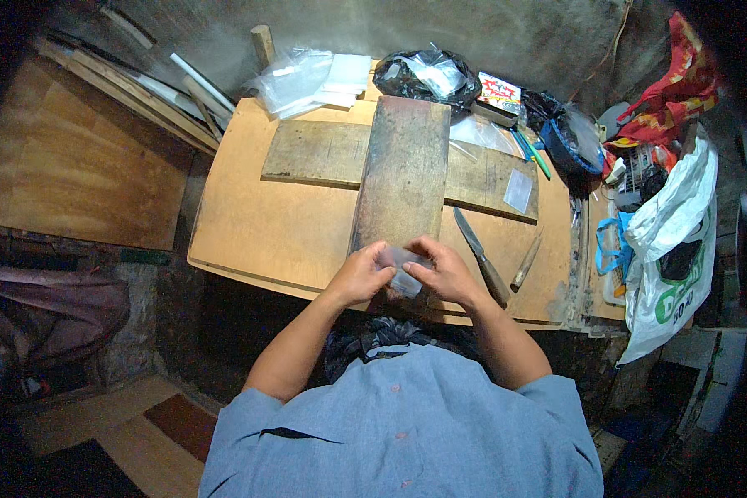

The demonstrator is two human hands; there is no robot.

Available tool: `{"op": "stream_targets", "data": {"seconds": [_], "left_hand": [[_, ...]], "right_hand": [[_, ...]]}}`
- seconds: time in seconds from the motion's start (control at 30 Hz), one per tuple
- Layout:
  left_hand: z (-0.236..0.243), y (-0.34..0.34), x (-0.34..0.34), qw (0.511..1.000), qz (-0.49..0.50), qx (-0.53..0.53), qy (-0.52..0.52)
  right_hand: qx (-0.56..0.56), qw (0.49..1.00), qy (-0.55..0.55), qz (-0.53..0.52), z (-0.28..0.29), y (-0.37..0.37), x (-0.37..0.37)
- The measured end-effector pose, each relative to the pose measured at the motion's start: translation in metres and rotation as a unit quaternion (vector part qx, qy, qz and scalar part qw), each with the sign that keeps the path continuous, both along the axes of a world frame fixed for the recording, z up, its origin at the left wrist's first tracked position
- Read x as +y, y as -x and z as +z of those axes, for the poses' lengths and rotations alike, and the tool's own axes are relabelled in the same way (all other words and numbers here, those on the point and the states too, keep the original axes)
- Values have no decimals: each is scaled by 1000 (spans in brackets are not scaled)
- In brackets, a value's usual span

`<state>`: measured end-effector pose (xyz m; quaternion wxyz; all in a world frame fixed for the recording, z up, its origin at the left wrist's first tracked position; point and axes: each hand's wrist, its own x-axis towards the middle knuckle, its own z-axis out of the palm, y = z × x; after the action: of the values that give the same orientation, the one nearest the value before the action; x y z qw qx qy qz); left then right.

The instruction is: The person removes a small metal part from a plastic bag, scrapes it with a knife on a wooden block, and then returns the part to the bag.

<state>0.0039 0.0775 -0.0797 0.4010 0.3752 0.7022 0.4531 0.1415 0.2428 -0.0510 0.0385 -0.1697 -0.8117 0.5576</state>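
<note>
Both of my hands meet over the near end of a long, worn wooden board. Between them is a small translucent plastic sheet or pouch; which of the two I cannot tell. My left hand pinches its left side, with the thumb on top. On the other side, my right hand grips it between thumb and curled fingers. Right of my right hand lie a long knife with a dark blade and a shorter wooden-handled tool. A small clear plastic piece rests on the crosswise board.
The boards lie on a wooden table. Along its back are clear plastic sheets, a black plastic bag, a small printed box and a green pen. A white plastic bag hangs at the right.
</note>
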Motion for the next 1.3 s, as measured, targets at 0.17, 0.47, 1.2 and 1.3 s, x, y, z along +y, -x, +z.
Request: {"op": "stream_targets", "data": {"seconds": [0.17,0.47,1.2,1.3], "left_hand": [[1,-3,10,982,113,-129,-76],[-17,-19,16,945,206,-210,-142],[-15,24,-23,966,206,-154,-27],[-13,24,-28,965,202,-165,-10]], "right_hand": [[-18,990,119,-69,2,9,-5],[50,959,207,-189,-40,19,-31],[-29,908,-405,-106,-28,49,2],[-23,897,-428,-108,-26,51,-2]]}}
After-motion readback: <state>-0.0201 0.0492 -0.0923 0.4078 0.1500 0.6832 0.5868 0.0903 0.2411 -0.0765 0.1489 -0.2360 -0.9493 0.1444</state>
